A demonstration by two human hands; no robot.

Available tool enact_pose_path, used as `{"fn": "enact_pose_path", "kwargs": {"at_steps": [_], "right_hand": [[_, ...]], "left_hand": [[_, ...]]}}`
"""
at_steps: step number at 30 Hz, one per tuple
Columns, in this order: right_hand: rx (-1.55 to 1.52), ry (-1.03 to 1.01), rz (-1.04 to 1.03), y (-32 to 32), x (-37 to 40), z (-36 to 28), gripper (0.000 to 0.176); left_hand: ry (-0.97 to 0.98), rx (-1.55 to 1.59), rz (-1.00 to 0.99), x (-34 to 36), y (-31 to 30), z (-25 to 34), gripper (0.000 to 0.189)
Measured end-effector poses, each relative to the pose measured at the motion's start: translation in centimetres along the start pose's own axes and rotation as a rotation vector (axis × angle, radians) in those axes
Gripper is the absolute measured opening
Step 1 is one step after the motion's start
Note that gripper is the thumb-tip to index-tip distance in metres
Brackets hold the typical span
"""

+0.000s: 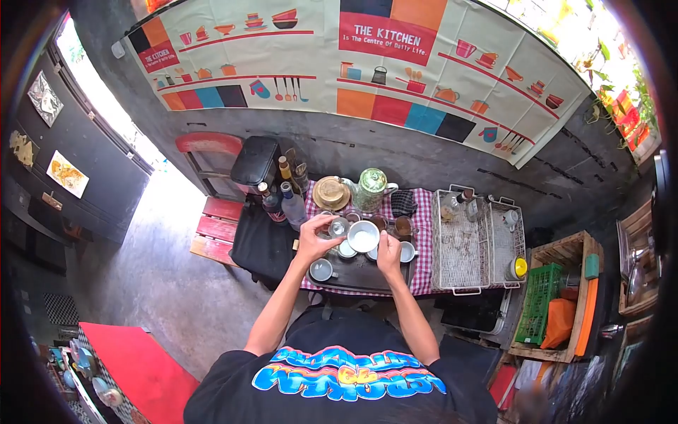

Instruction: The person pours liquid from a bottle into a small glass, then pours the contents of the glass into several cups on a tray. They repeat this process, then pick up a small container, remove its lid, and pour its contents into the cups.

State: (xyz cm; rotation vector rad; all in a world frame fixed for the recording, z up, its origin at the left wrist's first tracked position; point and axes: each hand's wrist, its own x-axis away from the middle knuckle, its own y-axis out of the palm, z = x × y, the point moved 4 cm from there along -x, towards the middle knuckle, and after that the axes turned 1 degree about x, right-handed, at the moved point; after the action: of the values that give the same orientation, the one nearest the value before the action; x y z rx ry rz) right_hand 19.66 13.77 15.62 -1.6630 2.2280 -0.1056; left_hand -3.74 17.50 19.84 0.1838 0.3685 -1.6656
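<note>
My left hand point(315, 239) is closed round a small clear glass point(339, 227), tilted so that its round mouth faces me. In my right hand point(389, 254) is a white cup point(363, 237), gripped at its right side, its open top towards me. Glass and cup are side by side above a dark tray point(360, 277). On the tray, a pale cup point(321, 270) stands at the left and another white cup point(407, 252) near my right fingers. Brown-tinted glasses point(402, 226) stand behind, partly covered by my hands and the cup.
A green patterned pitcher point(371, 188) and a straw-coloured round item point(330, 193) stand at the back of the checkered cloth point(422, 244). Several bottles point(292, 205) are at the left. White wire racks point(460, 254) are at the right, beside a wooden crate point(554, 346).
</note>
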Motion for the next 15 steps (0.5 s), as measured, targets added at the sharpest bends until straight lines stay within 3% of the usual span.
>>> {"fn": "enact_pose_path", "kwargs": {"at_steps": [15], "right_hand": [[0.037,-0.076,0.067,0.6,-2.5,-2.6,0.048]], "left_hand": [[0.056,-0.128,-0.014,-2.1,-1.1,0.8,0.049]]}}
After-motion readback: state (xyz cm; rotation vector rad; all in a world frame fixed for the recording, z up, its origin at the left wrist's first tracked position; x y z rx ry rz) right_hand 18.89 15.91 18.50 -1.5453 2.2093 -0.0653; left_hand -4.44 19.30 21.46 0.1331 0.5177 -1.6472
